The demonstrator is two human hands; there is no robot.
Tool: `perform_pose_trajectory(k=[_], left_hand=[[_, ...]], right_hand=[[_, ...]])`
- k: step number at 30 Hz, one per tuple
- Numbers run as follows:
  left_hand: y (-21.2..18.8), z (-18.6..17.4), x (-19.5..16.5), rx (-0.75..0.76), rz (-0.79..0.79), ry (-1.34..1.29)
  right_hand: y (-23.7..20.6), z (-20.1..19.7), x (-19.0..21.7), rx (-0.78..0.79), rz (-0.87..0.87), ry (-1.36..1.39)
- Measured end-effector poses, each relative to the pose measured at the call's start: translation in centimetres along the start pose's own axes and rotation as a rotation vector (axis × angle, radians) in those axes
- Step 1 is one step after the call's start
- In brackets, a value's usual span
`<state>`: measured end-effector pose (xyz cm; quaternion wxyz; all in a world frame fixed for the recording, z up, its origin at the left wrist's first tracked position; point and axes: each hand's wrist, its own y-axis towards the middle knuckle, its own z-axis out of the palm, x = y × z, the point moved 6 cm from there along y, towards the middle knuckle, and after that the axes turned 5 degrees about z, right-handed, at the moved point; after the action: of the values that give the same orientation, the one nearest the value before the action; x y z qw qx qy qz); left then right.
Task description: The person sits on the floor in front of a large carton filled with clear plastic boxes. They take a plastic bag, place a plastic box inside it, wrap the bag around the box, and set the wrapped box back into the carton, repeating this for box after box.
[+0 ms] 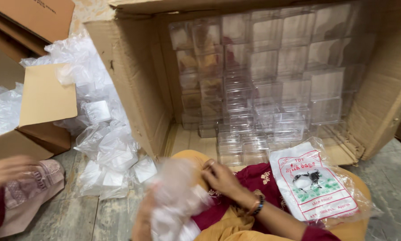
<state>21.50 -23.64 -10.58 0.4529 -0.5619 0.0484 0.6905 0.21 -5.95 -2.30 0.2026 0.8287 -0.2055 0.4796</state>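
Head view: both my hands meet on 1 blurred clear plastic bag [176, 201] over my lap. My right hand [222, 178] pinches its upper right edge; my left hand [143, 221] cups it from below, fingers hidden.

Soft, even daylight falls on my work, glare whitens the clear plastic boxes [272, 76], and my moving hands blur.

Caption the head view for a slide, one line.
Seated on the floor, both hands, left hand and right hand, grip a clear plastic bag before a cardboard box of clear plastic containers.
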Motion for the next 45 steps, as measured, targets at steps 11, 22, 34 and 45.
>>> perform_pose_trajectory(k=[11,22,34,45], left_hand=[[10.1,-11.2,-16.5,-0.806,0.306,0.448],[2.7,19.3,-11.2,0.226,0.633,0.031],[-0.8,27.3,-9.1,-0.036,0.754,0.439],[-0.5,27.8,-5.8,0.263,0.525,0.175]], right_hand=[[-0.8,-6.2,-3.7,-0.067,0.273,-0.033],[2.9,-5.6,0.6,0.016,0.12,0.697],[-3.6,-12.5,2.1,-0.29,0.133,0.501],[-3.1,-13.7,-0.7,-0.284,0.265,1.075]])
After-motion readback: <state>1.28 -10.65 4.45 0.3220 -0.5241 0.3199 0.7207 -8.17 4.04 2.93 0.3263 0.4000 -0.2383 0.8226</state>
